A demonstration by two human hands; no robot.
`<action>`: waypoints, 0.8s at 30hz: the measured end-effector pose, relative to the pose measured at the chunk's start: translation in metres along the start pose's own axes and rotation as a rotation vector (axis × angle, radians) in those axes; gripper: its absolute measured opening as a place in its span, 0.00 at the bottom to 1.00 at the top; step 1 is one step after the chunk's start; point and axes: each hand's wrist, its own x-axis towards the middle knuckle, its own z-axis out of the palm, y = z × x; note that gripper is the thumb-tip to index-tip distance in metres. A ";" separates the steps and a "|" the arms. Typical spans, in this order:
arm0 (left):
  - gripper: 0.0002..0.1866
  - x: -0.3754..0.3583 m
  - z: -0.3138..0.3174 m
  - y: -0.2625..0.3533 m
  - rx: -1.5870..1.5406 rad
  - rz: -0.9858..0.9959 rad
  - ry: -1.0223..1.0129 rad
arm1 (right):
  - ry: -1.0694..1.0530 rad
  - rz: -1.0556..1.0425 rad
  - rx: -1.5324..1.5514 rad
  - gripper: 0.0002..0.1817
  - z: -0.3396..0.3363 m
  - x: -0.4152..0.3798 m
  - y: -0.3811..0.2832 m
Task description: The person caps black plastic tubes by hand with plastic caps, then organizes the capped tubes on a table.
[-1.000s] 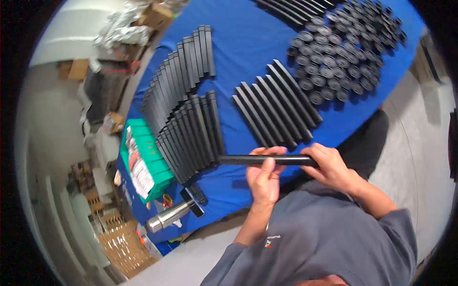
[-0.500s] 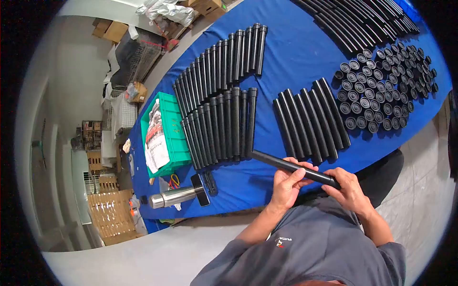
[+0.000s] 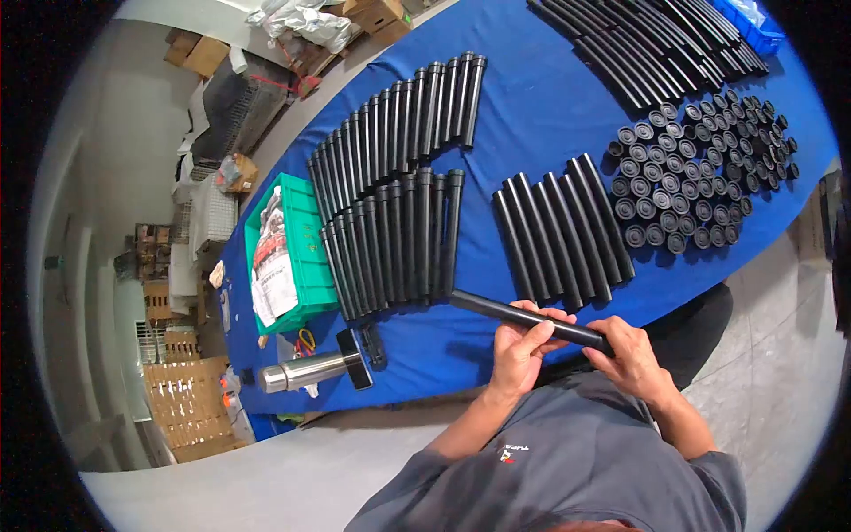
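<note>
A black tube (image 3: 486, 306) lies slantwise across both hands at the table's near edge. My left hand (image 3: 521, 353) is closed round its middle, thumb along the top. Around its right end wraps my right hand (image 3: 632, 356), with the fingers hiding that end. The tube's far left tip overlaps the foot of a row of capped black tubes (image 3: 390, 239). Just beyond my hands lie several plain black tubes (image 3: 560, 230) side by side. Many round black caps (image 3: 678, 182) are spread to their right.
A blue cloth covers the table (image 3: 523, 97). More thin black tubes (image 3: 647, 53) lie at the back right, by a blue bin (image 3: 753, 31). On the left stand a green crate (image 3: 306, 248), a steel flask (image 3: 306, 371) lying down and a phone (image 3: 355, 359).
The whole view has shifted slightly, so things sit a little further left. Both hands keep their hold on the tube, and the right fingers now cover more of its end.
</note>
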 end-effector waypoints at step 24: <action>0.14 0.002 0.001 -0.003 -0.053 -0.022 0.006 | 0.132 0.005 0.028 0.18 0.005 -0.003 -0.003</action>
